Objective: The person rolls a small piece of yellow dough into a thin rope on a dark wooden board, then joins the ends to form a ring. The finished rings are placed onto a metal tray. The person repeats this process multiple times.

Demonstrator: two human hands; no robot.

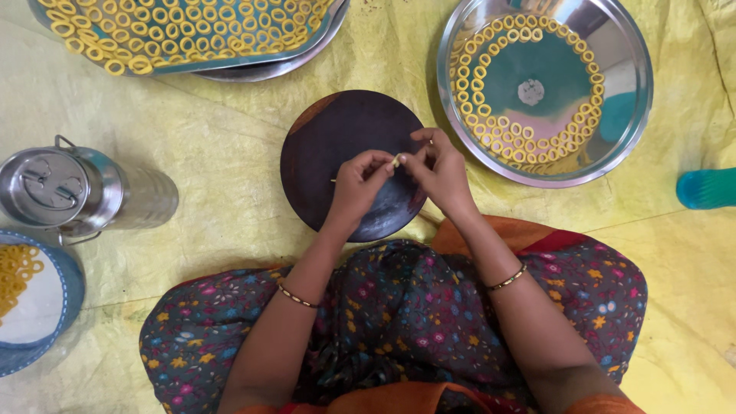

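Pinching a small pale dough piece between fingertips of both hands, centre of frame. Head view only. Left hand curled nearly closed, thumb and forefinger gripping the piece from the left; right hand likewise closed down on it from the right, fingertips meeting. The piece sits exactly where the two hands touch, held just above the dark round board; whether it rests on the board cannot be told.

Upper right: steel plate with yellow dough rings laid along its inside edge. Upper left: tray packed with similar rings. Left edge: steel lidded can lying on a yellow sheet; below it a blue-rimmed dish with more rings. Right edge: a teal object, partly cut off.
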